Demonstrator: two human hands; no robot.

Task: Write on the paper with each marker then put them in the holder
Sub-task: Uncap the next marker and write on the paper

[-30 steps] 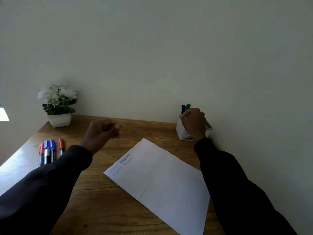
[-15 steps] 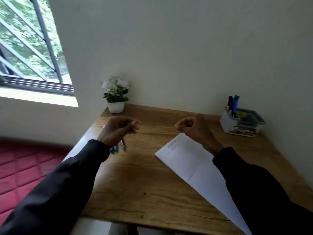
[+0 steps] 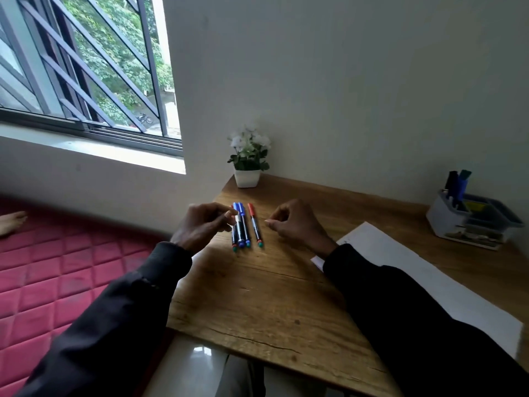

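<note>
Potted plant [image 3: 248, 161] stands beyond the left hand [image 3: 200, 224]; barred window [image 3: 86, 67] and red quilted mattress [image 3: 57, 267] lie to its left.

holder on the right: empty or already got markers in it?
Not empty. Markers stand upright in the left end of the holder: black, blue and green tops show. What the other compartments hold, cannot tell.
</note>
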